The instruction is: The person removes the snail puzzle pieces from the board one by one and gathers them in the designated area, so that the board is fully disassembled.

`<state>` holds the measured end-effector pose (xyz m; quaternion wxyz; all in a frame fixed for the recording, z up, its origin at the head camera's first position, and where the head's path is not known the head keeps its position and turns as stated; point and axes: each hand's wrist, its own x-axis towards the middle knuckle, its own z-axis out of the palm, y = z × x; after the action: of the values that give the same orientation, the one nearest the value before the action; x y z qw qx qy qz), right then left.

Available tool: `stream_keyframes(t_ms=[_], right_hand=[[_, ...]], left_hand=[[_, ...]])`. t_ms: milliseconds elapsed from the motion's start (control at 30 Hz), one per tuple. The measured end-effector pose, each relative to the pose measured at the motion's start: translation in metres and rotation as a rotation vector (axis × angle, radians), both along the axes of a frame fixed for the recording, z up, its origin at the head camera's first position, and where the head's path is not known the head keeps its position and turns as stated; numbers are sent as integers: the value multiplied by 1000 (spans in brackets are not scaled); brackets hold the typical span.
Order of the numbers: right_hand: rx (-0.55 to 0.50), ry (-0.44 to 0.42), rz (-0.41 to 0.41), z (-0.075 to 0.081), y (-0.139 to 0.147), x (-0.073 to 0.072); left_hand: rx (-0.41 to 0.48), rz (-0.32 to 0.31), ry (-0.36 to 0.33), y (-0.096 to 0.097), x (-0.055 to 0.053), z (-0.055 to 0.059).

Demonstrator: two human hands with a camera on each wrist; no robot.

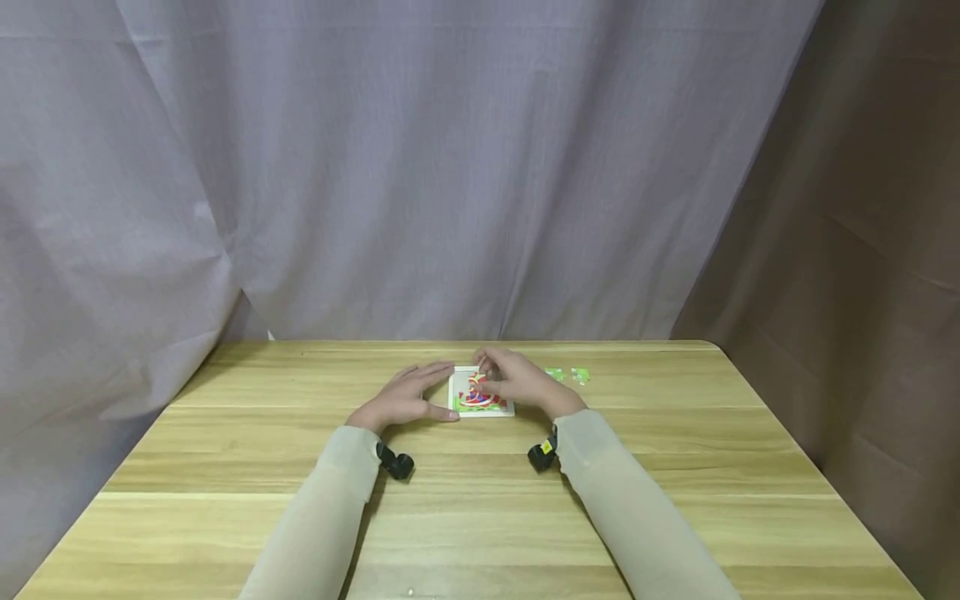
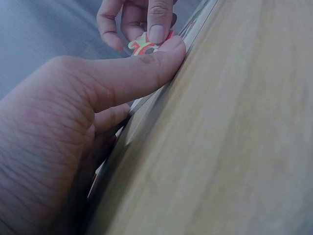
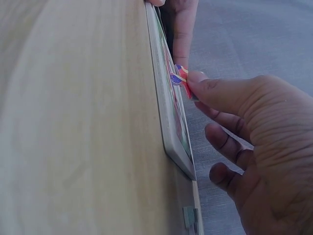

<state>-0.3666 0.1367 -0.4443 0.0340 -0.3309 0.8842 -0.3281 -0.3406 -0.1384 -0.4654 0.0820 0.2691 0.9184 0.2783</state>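
A small jigsaw puzzle in a white frame [image 1: 485, 414] lies flat on the table, its picture partly filled in with red, blue and green over a grey base. My left hand [image 1: 405, 396] rests against the frame's left side, thumb at the near corner and straight fingers reaching to the far corner. Over the picture, my right hand [image 1: 521, 382] pinches a red, yellow and blue puzzle piece [image 3: 180, 76] between thumb and fingers. In the right wrist view that piece is tilted at the frame's surface; whether it touches is unclear. The right hand covers the picture's upper right.
Two green puzzle pieces [image 1: 581, 376] lie on the wooden table [image 1: 465, 517] to the right of the frame. A grey curtain [image 1: 450, 167] hangs behind the table's far edge, and a darker brown curtain [image 1: 862, 250] is on the right.
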Motion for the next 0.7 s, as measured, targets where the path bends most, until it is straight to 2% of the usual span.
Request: stream_keyframes(t_ms=[200, 367, 500, 700], right_hand=[[4, -25, -4, 2, 0, 2], [23, 17, 6, 4, 1, 1], [37, 38, 10, 3, 1, 1], [17, 13, 9, 1, 2, 1]], left_hand=[[-1, -3, 8, -1, -6, -6], [-1, -7, 19, -2, -11, -11], [6, -14, 19, -2, -9, -9], [5, -10, 8, -1, -4, -4]])
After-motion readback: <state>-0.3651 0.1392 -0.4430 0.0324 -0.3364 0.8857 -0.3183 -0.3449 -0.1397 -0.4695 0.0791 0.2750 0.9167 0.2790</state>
